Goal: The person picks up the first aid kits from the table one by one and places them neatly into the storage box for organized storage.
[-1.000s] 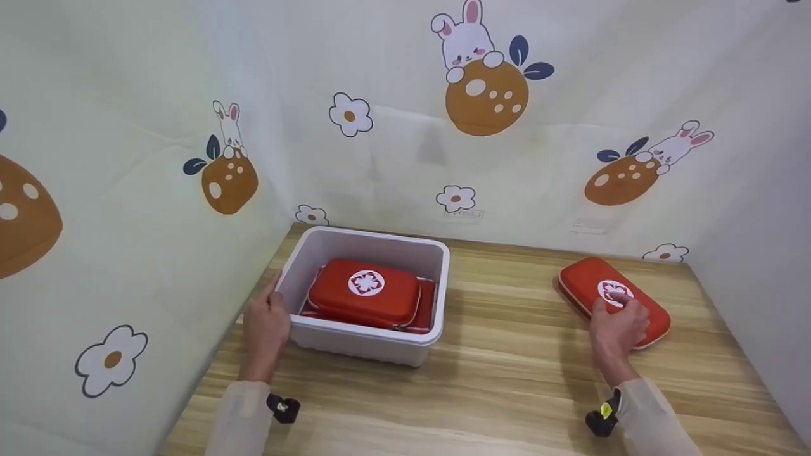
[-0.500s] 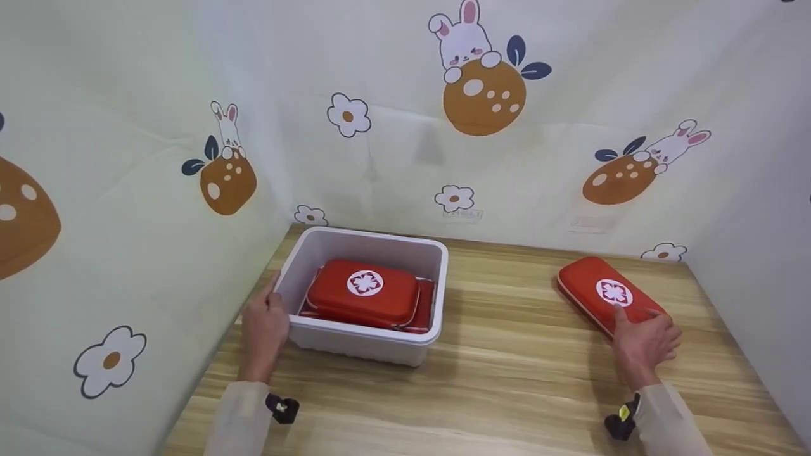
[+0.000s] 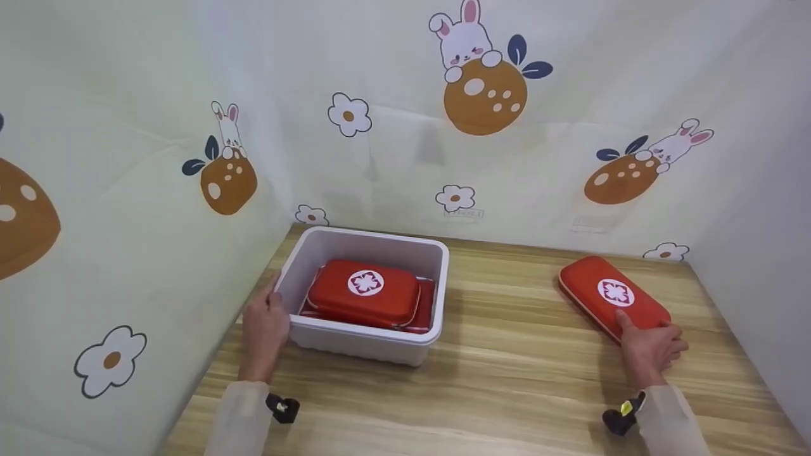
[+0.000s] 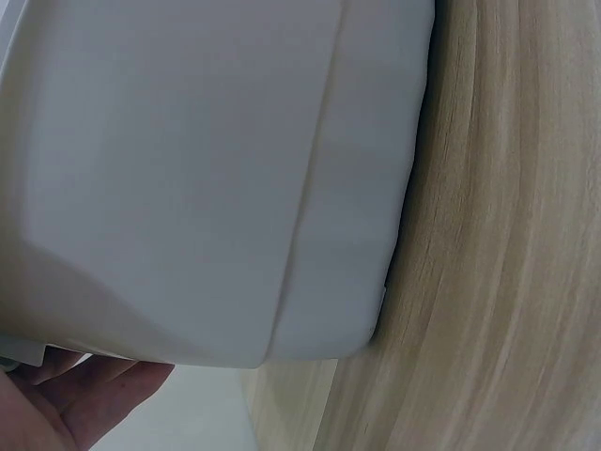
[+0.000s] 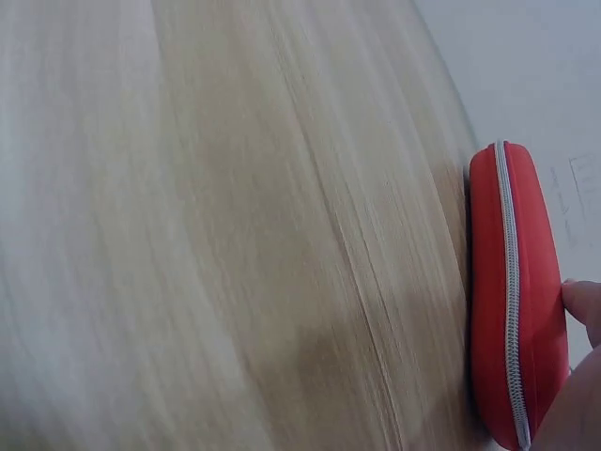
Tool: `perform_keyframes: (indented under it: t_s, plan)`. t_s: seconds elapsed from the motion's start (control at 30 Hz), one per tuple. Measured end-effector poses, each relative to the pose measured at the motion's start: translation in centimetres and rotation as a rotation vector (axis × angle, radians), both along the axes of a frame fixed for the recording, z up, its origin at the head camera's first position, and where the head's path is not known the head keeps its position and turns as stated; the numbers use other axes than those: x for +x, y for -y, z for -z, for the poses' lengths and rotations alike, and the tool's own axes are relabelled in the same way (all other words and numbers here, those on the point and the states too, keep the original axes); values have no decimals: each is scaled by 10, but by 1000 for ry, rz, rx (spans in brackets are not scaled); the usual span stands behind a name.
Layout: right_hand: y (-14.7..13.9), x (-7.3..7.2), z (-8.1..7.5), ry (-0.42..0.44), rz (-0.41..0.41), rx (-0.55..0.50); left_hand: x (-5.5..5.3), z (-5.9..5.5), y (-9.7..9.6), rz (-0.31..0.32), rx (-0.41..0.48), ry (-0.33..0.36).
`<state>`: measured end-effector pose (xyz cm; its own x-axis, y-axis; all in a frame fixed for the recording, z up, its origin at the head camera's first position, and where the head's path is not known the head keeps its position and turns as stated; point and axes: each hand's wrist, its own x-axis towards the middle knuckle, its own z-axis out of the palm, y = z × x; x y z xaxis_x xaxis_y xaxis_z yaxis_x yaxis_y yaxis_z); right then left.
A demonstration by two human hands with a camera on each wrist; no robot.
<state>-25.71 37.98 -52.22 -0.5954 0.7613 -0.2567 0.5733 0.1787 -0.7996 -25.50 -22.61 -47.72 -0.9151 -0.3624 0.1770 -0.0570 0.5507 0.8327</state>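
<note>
A light grey plastic bin (image 3: 364, 349) stands on the left of the table, its wall filling much of the left wrist view. Inside it lies a red first-aid case (image 3: 386, 304) with a white round emblem, on top of another red item (image 3: 426, 301) that is mostly covered. My left hand (image 3: 265, 323) grips the bin's left rim. A second red first-aid case (image 3: 592, 278) lies slanted at the right; the right wrist view shows its zipper (image 5: 512, 282). My right hand (image 3: 652, 348) holds that case's near end, thumb on top and fingers round the right side.
The wood-grain table (image 3: 507, 386) runs between the bin and the right-hand case. Pale patterned sheets (image 3: 380, 164) with rabbits and flowers rise behind and at the left, and a plain pale wall (image 3: 754, 253) borders the right side.
My right hand has moved from the top of the case, near its emblem, toward its near right end. The case has stayed about where it was. The left hand and bin have not moved.
</note>
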Motion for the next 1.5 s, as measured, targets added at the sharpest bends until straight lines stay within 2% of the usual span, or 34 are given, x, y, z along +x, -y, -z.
perform_keyframes:
  t_s: [0.2,0.47,0.6,0.73,0.9,1.1,1.27,1.5]
  plan:
    - [-5,6,-5,52,-34,-68,-1,2,0,12,-28,-45]
    - [-11,9,-7,141,-82,-112,-2,2,-1,30,-17,-47]
    - [-14,10,-6,162,-118,-124,-2,2,-1,31,-18,-44]
    - [-16,10,-6,173,-121,-146,-2,2,-2,28,-24,-42]
    - [-12,11,-6,161,-103,-134,-2,2,-2,15,-31,-54]
    - [-6,12,-2,103,-109,-94,0,2,-1,4,-30,-40]
    - [-5,13,0,36,-91,-160,1,1,-1,6,-15,-17]
    - [-1,13,-2,11,-47,-226,0,0,0,19,-6,-11]
